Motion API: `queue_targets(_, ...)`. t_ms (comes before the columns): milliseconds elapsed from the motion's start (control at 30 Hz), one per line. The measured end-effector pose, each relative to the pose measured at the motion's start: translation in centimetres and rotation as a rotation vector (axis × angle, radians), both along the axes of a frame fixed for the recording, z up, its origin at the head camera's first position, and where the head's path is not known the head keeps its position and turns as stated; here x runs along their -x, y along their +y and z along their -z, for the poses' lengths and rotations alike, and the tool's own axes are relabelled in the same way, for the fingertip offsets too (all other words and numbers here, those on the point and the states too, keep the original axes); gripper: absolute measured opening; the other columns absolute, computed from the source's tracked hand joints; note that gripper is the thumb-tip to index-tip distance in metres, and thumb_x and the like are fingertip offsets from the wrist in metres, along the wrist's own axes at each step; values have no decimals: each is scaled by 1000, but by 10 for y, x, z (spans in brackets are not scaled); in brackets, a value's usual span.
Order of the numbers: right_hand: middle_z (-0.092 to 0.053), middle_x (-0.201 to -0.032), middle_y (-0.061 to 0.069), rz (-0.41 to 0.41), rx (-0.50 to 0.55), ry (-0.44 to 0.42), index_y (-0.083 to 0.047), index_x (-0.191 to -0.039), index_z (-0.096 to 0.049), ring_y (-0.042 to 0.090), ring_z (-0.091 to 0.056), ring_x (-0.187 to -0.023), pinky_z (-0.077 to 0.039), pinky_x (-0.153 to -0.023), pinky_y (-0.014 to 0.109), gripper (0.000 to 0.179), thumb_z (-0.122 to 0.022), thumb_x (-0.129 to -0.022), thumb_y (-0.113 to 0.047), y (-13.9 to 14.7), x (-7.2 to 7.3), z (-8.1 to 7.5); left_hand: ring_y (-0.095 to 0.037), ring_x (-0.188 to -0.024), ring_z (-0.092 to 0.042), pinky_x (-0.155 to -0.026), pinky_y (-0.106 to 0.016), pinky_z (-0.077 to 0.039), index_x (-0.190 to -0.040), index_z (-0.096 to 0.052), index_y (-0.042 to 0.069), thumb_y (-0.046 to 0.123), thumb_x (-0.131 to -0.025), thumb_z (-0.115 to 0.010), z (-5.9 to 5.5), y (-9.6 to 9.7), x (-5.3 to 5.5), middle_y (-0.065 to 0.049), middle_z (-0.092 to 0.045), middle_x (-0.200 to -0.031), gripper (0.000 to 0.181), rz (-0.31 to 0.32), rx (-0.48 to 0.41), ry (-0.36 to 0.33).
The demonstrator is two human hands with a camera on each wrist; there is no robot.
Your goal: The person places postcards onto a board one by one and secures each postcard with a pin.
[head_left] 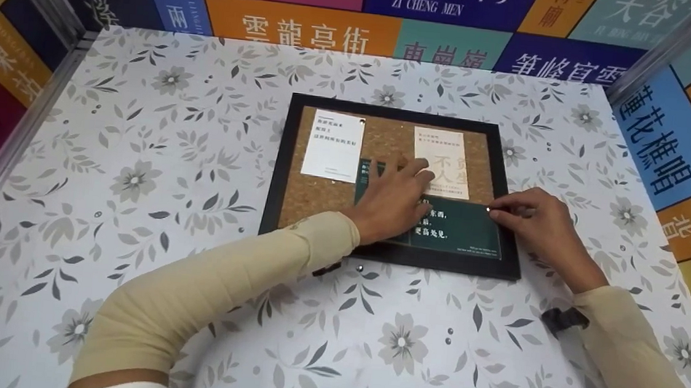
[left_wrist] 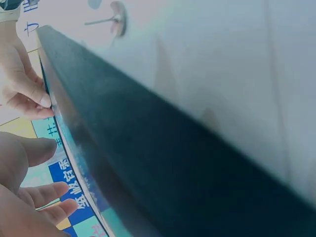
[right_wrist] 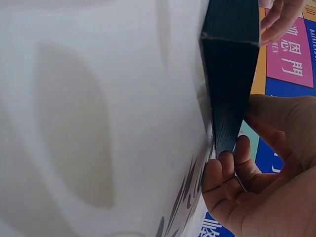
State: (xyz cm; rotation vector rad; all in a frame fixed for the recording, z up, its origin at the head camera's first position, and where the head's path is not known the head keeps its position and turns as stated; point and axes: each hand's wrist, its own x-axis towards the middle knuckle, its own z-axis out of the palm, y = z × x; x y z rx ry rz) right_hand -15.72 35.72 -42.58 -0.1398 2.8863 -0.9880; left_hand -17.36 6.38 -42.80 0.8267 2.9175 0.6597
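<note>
A cork board (head_left: 313,207) in a black frame (head_left: 487,269) lies on the table. My left hand (head_left: 389,199) rests with spread fingers on a dark green card (head_left: 472,228) with white writing, covering part of it. At that card's upper right corner, my right hand (head_left: 535,218) pinches a small shiny thumbtack (head_left: 488,209) between thumb and forefinger. In the right wrist view, the other fingers (right_wrist: 226,163) are at the frame's outer side. A white card (head_left: 331,150) is at the board's upper left, a beige card (head_left: 439,141) at its upper right.
A loose metal thumbtack (left_wrist: 118,20) lies by the frame's near edge, point sideways. More small tacks (head_left: 449,336) are scattered over the flower-patterned tablecloth (head_left: 203,115). Colourful panels (head_left: 303,27) with writing stand behind and at both sides.
</note>
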Motion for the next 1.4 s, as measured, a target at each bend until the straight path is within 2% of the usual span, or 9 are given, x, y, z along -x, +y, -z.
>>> queue_targets(67, -68, -120, 16, -1, -2, 2, -6, -122, -84, 23, -56, -106, -44, -78, 15, 23, -82, -101, -16, 0, -1, 0, -40, -159, -34, -122, -81, -25, -149, -65, 14, 37, -109, -71, 1, 0, -1, -4, -50, -165, 47, 0, 1, -3)
queue_targets(100, -68, -120, 15, 0, -3, 4, -6, -122, -84, 23, -56, -105, -44, -79, 16, 23, -82, -101, -16, 0, -1, 0, -39, -158, -35, -123, -80, -26, -148, -66, 14, 36, -109, -71, -3, -1, -4, -4, -51, -165, 46, 3, 9, -4)
queue_targets(533, -67, -121, 16, 0, -9, -4, -6, -124, -83, 24, -56, -106, -44, -78, 14, 24, -81, -102, -17, 1, 0, -1, -36, -152, -41, -124, -76, -28, -140, -68, 12, 33, -110, -69, 2, -6, -4, -3, -54, -159, 37, 12, 6, 5)
queue_targets(800, -67, -123, 16, 6, -3, -20, -6, -125, -83, 25, -56, -109, -44, -80, 15, 25, -81, -103, -17, 1, 1, 0, -42, -149, -44, -126, -73, -28, -131, -73, 10, 24, -110, -67, 26, -3, 6, -5, -61, -149, 26, 15, -17, 46)
queue_targets(900, -67, -122, 16, 7, -7, -20, -6, -125, -83, 24, -56, -108, -45, -80, 16, 25, -80, -103, -17, 1, 1, 1, -43, -146, -46, -129, -69, -28, -128, -74, 8, 21, -109, -67, 20, -4, 2, -7, -63, -146, 24, 22, 1, 65)
queue_targets(1067, -67, -122, 15, 8, -11, -21, -6, -125, -82, 23, -56, -107, -46, -82, 19, 25, -80, -103, -18, 0, 0, 0, -39, -142, -50, -128, -59, -33, -128, -75, 8, 20, -109, -67, 7, -6, -2, -7, -65, -144, 24, 37, 70, 106)
queue_targets(1167, -66, -122, 15, 12, -7, -23, -7, -126, -82, 24, -56, -108, -46, -83, 19, 25, -80, -104, -18, 0, -1, -1, -36, -141, -51, -126, -59, -36, -125, -75, 8, 21, -109, -66, 18, -2, 8, -7, -67, -142, 23, 39, 53, 129)
queue_targets(1300, -66, -123, 15, 11, 8, -10, -6, -124, -83, 23, -56, -109, -46, -82, 17, 24, -81, -103, -17, 0, -1, 1, -39, -139, -55, -124, -60, -39, -121, -76, 8, 23, -108, -67, 24, 1, 21, -7, -68, -137, 21, 25, 4, 129)
queue_targets(1400, -67, -123, 14, 8, 18, 0, -6, -123, -83, 22, -57, -109, -47, -81, 14, 24, -82, -102, -17, 0, -2, 1, -40, -138, -55, -122, -57, -39, -120, -76, 10, 25, -108, -69, 19, 1, 23, -8, -68, -137, 21, 12, 1, 116)
